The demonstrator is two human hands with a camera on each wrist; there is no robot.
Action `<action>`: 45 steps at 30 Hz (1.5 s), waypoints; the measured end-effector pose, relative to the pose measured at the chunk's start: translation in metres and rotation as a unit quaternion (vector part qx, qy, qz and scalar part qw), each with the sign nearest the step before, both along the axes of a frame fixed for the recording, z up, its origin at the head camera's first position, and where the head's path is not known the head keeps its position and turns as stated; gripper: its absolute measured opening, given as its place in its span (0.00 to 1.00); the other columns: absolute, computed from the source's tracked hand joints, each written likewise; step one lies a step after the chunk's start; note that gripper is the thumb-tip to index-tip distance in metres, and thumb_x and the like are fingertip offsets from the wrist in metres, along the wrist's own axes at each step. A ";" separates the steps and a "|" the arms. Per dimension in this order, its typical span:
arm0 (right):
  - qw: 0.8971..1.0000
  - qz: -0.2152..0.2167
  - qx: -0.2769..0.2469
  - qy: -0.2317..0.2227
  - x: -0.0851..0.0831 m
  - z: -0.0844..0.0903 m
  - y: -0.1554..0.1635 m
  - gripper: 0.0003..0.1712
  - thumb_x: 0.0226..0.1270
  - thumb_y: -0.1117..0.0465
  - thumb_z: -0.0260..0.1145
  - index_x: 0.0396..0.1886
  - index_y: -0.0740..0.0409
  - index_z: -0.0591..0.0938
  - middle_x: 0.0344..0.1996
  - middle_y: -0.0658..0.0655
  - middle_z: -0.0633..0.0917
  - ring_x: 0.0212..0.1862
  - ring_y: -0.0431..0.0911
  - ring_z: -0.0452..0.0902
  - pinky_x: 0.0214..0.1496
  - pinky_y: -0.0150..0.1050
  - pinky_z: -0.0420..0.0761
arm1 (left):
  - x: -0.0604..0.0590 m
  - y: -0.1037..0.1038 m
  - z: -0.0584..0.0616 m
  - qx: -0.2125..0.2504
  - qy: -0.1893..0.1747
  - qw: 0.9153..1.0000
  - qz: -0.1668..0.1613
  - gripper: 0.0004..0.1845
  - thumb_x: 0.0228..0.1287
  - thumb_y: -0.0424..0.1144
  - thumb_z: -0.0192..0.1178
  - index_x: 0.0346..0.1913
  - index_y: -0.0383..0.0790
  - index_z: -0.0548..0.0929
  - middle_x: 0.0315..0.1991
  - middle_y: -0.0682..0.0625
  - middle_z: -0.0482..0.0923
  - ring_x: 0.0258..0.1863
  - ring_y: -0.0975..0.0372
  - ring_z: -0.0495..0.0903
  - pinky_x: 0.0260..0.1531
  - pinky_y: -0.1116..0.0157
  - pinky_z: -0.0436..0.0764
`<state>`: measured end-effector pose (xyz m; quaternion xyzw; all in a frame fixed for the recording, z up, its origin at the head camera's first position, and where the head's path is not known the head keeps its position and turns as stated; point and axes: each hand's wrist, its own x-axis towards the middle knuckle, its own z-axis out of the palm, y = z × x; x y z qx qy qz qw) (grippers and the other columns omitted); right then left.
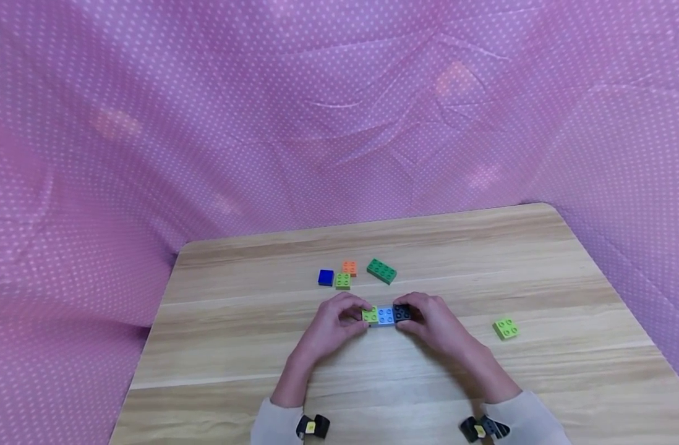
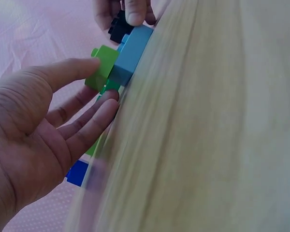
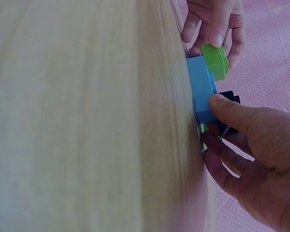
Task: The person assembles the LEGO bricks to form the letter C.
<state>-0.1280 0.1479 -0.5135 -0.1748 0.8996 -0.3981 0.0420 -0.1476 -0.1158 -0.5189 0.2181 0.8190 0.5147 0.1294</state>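
Observation:
A light blue building brick (image 1: 385, 316) rests on the wooden table in front of the person. On its left end sits a lime green brick (image 1: 370, 316), which the left hand (image 1: 331, 324) pinches between thumb and fingers. The right hand (image 1: 438, 324) holds a black brick (image 1: 402, 313) on the blue brick's right end. In the right wrist view, the right thumb lies where the black brick (image 3: 227, 94) meets the blue one. Bare studs of the blue brick show between the two smaller ones.
Beyond the hands lie a dark blue brick (image 1: 325, 277), an orange brick (image 1: 349, 267), a second lime brick (image 1: 342, 281) and a longer green brick (image 1: 381, 271). Another lime brick (image 1: 506, 329) is off to the right. Pink dotted cloth (image 1: 339, 123) hangs behind the table (image 1: 222, 346).

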 end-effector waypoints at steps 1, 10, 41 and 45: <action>1.000 0.000 -0.001 0.000 0.000 0.000 0.000 0.23 0.60 0.59 0.75 0.55 0.52 0.83 0.51 0.46 0.84 0.53 0.40 0.80 0.57 0.40 0.80 | -0.001 -0.001 0.001 -0.003 0.002 1.000 -0.004 0.18 0.59 0.38 0.72 0.52 0.54 0.84 0.50 0.60 0.78 0.46 0.60 0.82 0.44 0.69 0.83; 1.000 0.000 0.008 0.007 0.001 0.000 -0.003 0.24 0.59 0.58 0.76 0.56 0.53 0.83 0.51 0.48 0.84 0.55 0.42 0.80 0.59 0.42 0.80 | -0.022 -0.037 0.008 0.011 0.021 0.998 0.051 0.17 0.64 0.40 0.68 0.55 0.49 0.82 0.51 0.48 0.82 0.46 0.61 0.82 0.47 0.63 0.83; 1.000 -0.004 -0.005 0.002 0.002 0.002 -0.001 0.23 0.60 0.59 0.75 0.55 0.54 0.83 0.51 0.49 0.84 0.55 0.42 0.80 0.58 0.41 0.80 | -0.078 -0.066 -0.012 -0.068 0.069 0.987 0.126 0.18 0.61 0.39 0.70 0.54 0.54 0.84 0.52 0.57 0.81 0.57 0.60 0.77 0.62 0.56 0.74; 1.000 -0.006 -0.002 -0.003 0.002 0.003 -0.001 0.23 0.61 0.59 0.75 0.56 0.53 0.83 0.52 0.48 0.84 0.56 0.42 0.79 0.59 0.42 0.80 | -0.071 -0.066 -0.010 -0.041 0.081 0.986 0.137 0.17 0.62 0.40 0.70 0.54 0.52 0.84 0.50 0.57 0.81 0.51 0.61 0.80 0.51 0.58 0.82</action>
